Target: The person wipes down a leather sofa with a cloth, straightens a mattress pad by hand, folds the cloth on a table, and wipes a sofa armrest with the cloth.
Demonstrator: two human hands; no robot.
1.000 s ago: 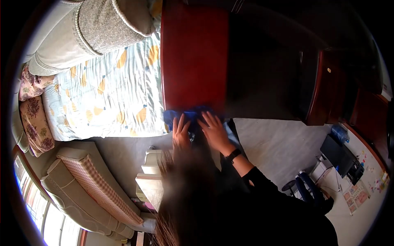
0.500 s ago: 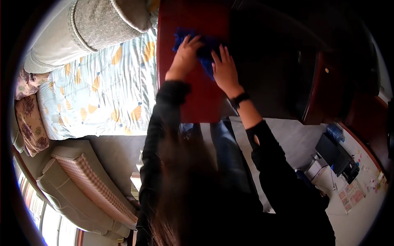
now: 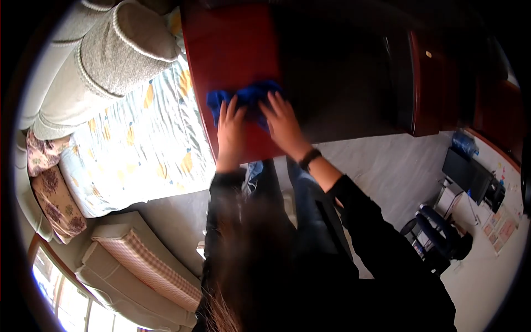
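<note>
A crumpled blue cloth (image 3: pixel 251 94) lies on the glossy red top (image 3: pixel 229 44) of a piece of dark furniture. My left hand (image 3: pixel 230 133) rests on the near left part of the cloth, fingers stretched forward and slightly apart. On the cloth's right part lies my right hand (image 3: pixel 285 124), its fingers extended and spread, with a dark band at the wrist. Both palms face down, and the fingertips press on the fabric. What lies beneath the hands is hidden.
A bed with a patterned sheet (image 3: pixel 133 149) adjoins the red top on the left, with a rolled cushion (image 3: pixel 124 55) on it. A dark recessed surface (image 3: pixel 337 83) extends to the right. A sofa (image 3: pixel 144 271) stands lower left; a monitor (image 3: pixel 467 171) sits on a desk at right.
Both hands and the blue cloth have come nearer to my body along the red top. The camera view has also shifted and turned slightly.
</note>
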